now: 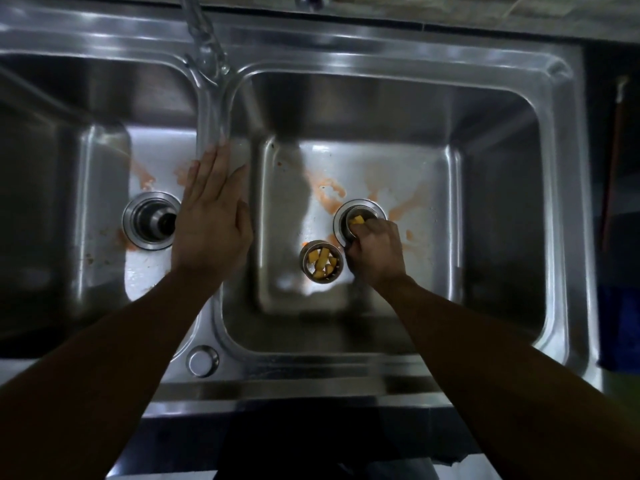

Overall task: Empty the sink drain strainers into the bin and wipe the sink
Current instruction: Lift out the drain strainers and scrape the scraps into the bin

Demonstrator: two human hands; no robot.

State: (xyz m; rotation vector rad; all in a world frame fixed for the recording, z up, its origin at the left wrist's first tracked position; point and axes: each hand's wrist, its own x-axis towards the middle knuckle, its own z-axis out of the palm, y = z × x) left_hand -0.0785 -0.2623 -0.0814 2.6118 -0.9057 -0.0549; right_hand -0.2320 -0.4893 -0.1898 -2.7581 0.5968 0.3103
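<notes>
A double stainless steel sink (pixel 311 372) fills the view. The left basin's drain (pixel 149 220) stands bare, with no strainer in it. A loose strainer (pixel 321 260) holding yellow food pieces rests on the right basin's floor. Just beyond it, the right drain (pixel 360 216) holds a second strainer with yellow pieces. My right hand (pixel 375 251) is down in the right basin, its fingers closed at that strainer's rim. My left hand (pixel 211 213) lies flat, fingers apart, on the divider between the basins.
Orange smears (pixel 329 192) stain both basin floors. The tap (pixel 204 39) rises at the back over the divider. A round capped hole (pixel 202 361) sits in the front rim. A dark gap and something blue (pixel 620 323) lie to the sink's right.
</notes>
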